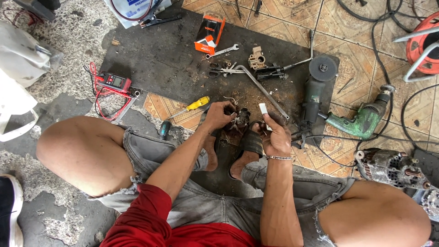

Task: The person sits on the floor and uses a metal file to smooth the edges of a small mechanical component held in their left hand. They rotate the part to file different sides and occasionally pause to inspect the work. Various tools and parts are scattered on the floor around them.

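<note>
We see a yellow-handled screwdriver [196,104] at centre, an orange and black box [209,33] at upper centre, a red meter [114,81] with red leads at left, a green drill [363,120] at right, a red shirt [173,226] below, and floral-patterned tan floor tiles [361,59].

Counted items: two hands, left [218,115] and right [274,135]; one multimeter [114,81], left of centre; one yellow screwdriver [194,105]; one orange box [209,33], top centre; one wrench [222,51]; one grinder [316,89]; one green drill [363,120], at right; one red reel [423,43], upper right.
</note>
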